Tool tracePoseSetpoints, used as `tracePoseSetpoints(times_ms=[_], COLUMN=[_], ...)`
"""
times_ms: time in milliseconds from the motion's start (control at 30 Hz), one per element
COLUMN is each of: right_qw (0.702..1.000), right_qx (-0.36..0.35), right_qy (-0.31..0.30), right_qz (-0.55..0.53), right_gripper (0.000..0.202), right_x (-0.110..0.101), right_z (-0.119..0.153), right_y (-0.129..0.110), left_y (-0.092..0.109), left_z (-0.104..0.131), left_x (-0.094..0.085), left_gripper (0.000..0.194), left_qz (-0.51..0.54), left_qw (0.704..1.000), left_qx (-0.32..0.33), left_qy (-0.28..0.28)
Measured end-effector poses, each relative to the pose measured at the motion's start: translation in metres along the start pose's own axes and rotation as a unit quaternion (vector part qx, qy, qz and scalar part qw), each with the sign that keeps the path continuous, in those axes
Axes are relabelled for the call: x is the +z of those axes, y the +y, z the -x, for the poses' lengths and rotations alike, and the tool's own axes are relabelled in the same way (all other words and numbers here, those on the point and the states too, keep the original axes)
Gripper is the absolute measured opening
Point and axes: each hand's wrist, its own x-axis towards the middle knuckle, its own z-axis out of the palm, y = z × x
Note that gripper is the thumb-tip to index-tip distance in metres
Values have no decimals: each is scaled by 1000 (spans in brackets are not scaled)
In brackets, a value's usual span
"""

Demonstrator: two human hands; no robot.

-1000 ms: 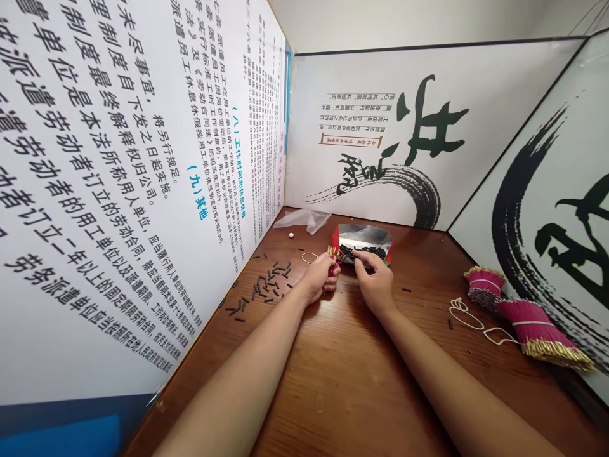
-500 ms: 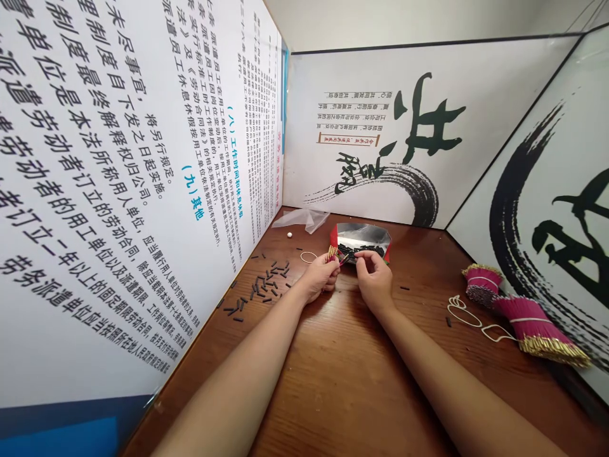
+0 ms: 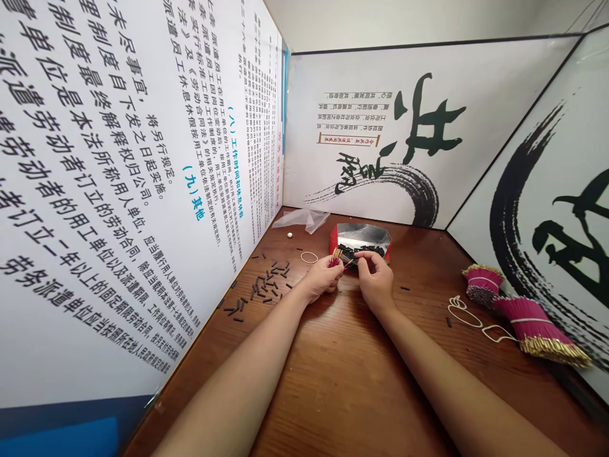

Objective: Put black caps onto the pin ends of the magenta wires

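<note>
My left hand [image 3: 324,278] is closed around several thin pink sticks with gold tips [image 3: 335,255], which look like pen refills. One of them points out to the right, toward my other hand. My right hand [image 3: 375,276] is pinched close to that tip, with what seems to be a small black tube [image 3: 358,254] between thumb and forefinger. Just behind both hands lies an opened red bag [image 3: 364,233] with a silver lining. Many short black tubes [image 3: 373,249] are inside it, partly hidden by my fingers.
Loose black tubes [image 3: 261,285] lie scattered on the brown table [image 3: 323,381] at left. Near them are a rubber band [image 3: 309,257], a white bead [image 3: 290,235] and clear plastic [image 3: 311,219]. Banded pink bundles [image 3: 537,324] and loose bands [image 3: 464,314] lie right. Printed panels [image 3: 361,76] enclose the table.
My left hand has shifted slightly to the right, and the sticks in it have turned a little. My right hand has stayed almost in place, still pinching.
</note>
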Motion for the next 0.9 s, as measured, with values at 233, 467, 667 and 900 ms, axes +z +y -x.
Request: tracePoseSetpoints(times_ms=[233, 467, 667, 900], right_qw=[999, 999, 999, 999], right_qx=[-23, 15, 25, 11], right_qy=[-26, -33, -47, -46], right_qz=[-16, -25, -13, 4], right_gripper=[23, 32, 33, 29], right_x=[0, 3, 3, 2], right_z=[2, 3, 3, 2], right_y=[-4, -2, 2, 0], left_y=[-1, 1, 1, 2], left_z=[-2, 0, 1, 0], left_x=[-2, -1, -2, -2], left_gripper=[23, 21, 19, 16], left_qz=[-11, -9, -13, -6], left_qw=[1000, 1000, 1000, 1000], left_qx=[-13, -5, 1, 0], left_qy=[-14, -15, -27, -17])
